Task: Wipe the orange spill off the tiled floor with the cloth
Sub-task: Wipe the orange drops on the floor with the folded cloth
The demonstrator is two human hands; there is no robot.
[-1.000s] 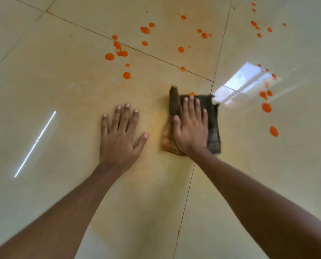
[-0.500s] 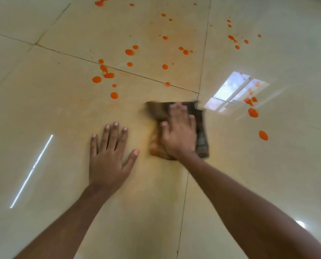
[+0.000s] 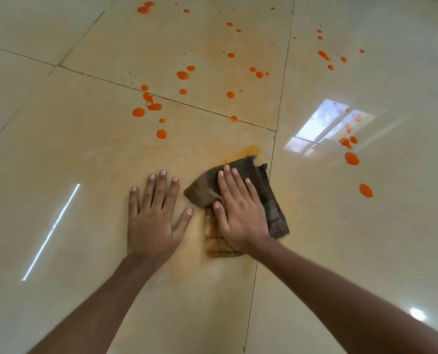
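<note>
**Both palms down, cloth under the right hand, drops scattered beyond**

The right hand [image 3: 238,213] lies flat and open on a dark checked cloth [image 3: 271,208], fingers spread and pressing it to the tiled floor [image 3: 59,154]; nothing is pinched or gripped. The cloth is crumpled, its left part bunched up into a brown fold by the index finger, its near edge stained orange under the heel of the palm. It sits just left of a grout line [image 3: 253,290] that runs toward the camera. The left hand [image 3: 154,215] rests just beside it, also open, palm flat on bare tile with fingers fanned, its thumb close to the cloth without clearly touching it.

Right at the cloth's far edge lies a wet orange smear [image 3: 248,150], and a pale orange haze tints the tile around both hands. Farther out, the orange spill [image 3: 182,75] remains as separate drops: a cluster ahead of the left hand along the crosswise grout line, more across the tile beyond, and another group off to the right, where two large drops [image 3: 351,158] lie near a bright window reflection [image 3: 327,123]. A thin streak of reflected light [image 3: 52,231] crosses the tile to the left of the left forearm. Nothing stands on the floor between the cloth and the drops.
</note>
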